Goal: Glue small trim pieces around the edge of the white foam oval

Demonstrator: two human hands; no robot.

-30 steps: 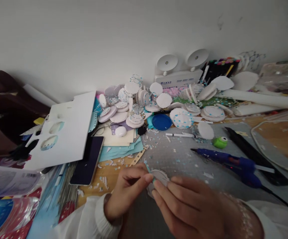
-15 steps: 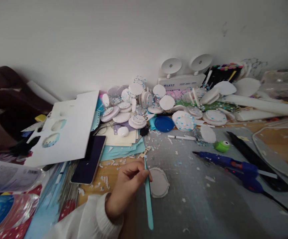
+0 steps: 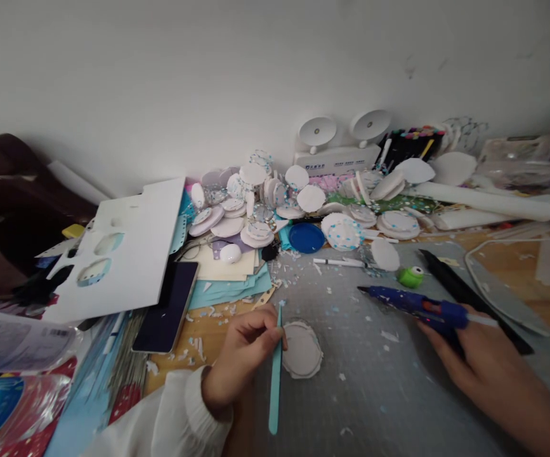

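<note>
The teal paper strip (image 3: 273, 374) is pinched in your left hand (image 3: 242, 355) just beside the white scalloped disc (image 3: 302, 349); your right hand (image 3: 481, 368) grips the blue glue gun (image 3: 427, 309).

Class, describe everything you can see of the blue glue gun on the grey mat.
The glue gun is dark blue, seemingly plastic, lying on its side on the grey cutting mat. Its slim nozzle points left, and a pale glue stick protrudes from its rear on the right. The right hand grips its handle, fingers curled beneath. A green punch sits just beyond.
</note>
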